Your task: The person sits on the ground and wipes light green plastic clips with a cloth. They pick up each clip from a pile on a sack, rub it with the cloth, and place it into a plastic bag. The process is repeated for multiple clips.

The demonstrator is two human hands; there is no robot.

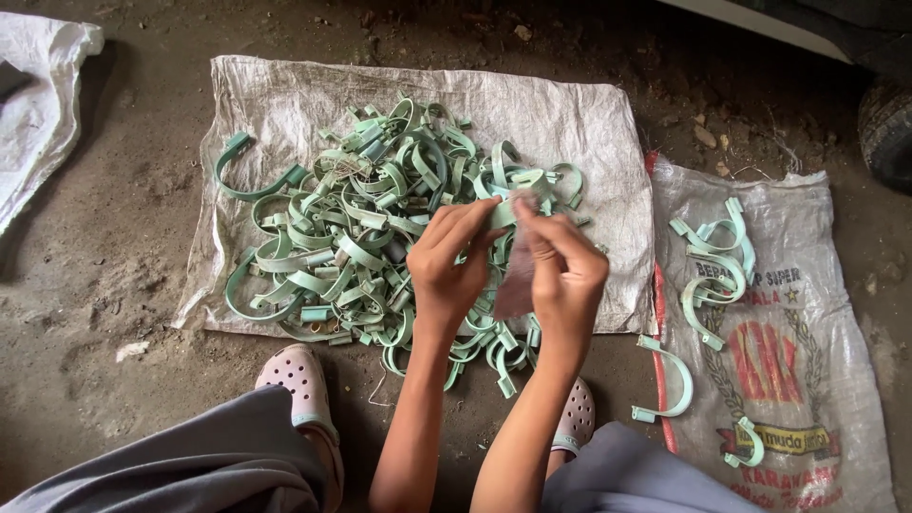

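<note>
The head view shows both hands raised together above a heap of pale green plastic clamps [380, 223]. The left hand [446, 271] and the right hand [565, 271] pinch one green clamp [511, 201] between their fingertips; most of it is hidden behind the fingers, so its full shape cannot be made out. A blurred greyish scrap [518, 275] hangs under the right hand, too smeared to tell what it is.

The heap lies just beyond and to the left of the hands on a worn white woven sack [589, 123] spread flat. To the right of the right hand lies a second sack [817, 313] with red and dark print, bearing a few separate clamps [714, 266]; one more clamp [665, 380] rests across its near edge. Below the hands, two pink clogs [296, 380] are partly covered by grey trouser legs [209, 465] and the forearms.

The ground [114, 247] is bare, dusty earth. Another white sack [43, 95] is cut off at the far left, and a dark tyre [888, 123] at the far right.
</note>
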